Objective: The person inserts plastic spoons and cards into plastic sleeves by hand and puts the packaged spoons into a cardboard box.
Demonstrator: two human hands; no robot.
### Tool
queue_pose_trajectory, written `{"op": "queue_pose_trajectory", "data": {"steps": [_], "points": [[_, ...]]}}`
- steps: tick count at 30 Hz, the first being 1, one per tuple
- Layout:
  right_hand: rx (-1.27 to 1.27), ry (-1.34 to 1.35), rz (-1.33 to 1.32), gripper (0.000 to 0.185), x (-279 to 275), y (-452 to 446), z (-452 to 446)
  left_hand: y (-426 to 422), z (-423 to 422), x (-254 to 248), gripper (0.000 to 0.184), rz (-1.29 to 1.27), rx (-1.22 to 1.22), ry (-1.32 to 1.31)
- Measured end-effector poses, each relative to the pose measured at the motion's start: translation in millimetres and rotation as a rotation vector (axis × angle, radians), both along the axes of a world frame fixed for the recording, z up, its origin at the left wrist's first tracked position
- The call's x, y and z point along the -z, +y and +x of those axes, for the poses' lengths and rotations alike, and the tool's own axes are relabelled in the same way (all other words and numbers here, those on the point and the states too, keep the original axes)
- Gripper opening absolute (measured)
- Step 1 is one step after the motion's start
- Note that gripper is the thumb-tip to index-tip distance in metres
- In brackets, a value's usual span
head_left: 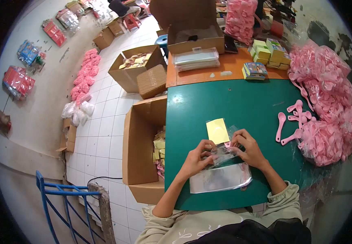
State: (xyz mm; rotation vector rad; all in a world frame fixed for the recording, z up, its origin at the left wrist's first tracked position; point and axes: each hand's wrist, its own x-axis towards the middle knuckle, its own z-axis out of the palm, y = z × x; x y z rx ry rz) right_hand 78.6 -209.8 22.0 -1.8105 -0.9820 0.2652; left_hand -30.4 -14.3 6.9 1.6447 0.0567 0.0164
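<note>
My left hand (199, 157) and my right hand (249, 149) are side by side over the green table, both with bent fingers pinching a clear plastic bag (221, 156). A yellow card (218, 131) lies just beyond my fingertips, apparently inside the bag. A small bit of a pink spoon (227, 144) shows at the card's lower edge; the rest of it is hidden by plastic and fingers. Close to my body, below both hands, lies a flat stack of clear plastic bags (220, 179).
Loose pink spoons (281, 126) lie on the right, beside large bags of pink spoons (324, 134). Small card stacks (254, 71) and more clear bags (196, 59) sit at the back. An open cardboard box (137, 140) stands left of the table (192, 101). A person (121, 8) sits far off.
</note>
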Motion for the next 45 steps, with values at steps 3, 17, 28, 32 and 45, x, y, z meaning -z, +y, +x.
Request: {"op": "queue_pose_trajectory", "data": {"steps": [3, 17, 28, 32, 45], "points": [[0.004, 0.065, -0.035, 0.009, -6.4, -2.0, 0.8, -1.9, 0.4, 6.7, 0.020, 0.107, 0.005, 0.037], [0.261, 0.636, 0.107, 0.009, 17.3, 15.6, -17.1, -8.2, 0.1, 5.9, 0.017, 0.160, -0.181, 0.159], [0.221, 0.558, 0.085, 0.033, 18.3, 16.1, -18.8, -6.1, -2.4, 3.7, 0.025, 0.101, -0.147, 0.191], [0.218, 0.456, 0.035, 0.035, 18.6, 13.4, -19.4, -11.0, -5.4, -7.8, 0.041, 0.116, -0.132, 0.087], [0.933, -0.515, -0.951, 0.026, 5.9, -82.7, 46.2, 58.7, -23.9, -52.8, 0.042, 1.371, -0.371, 0.226]]}}
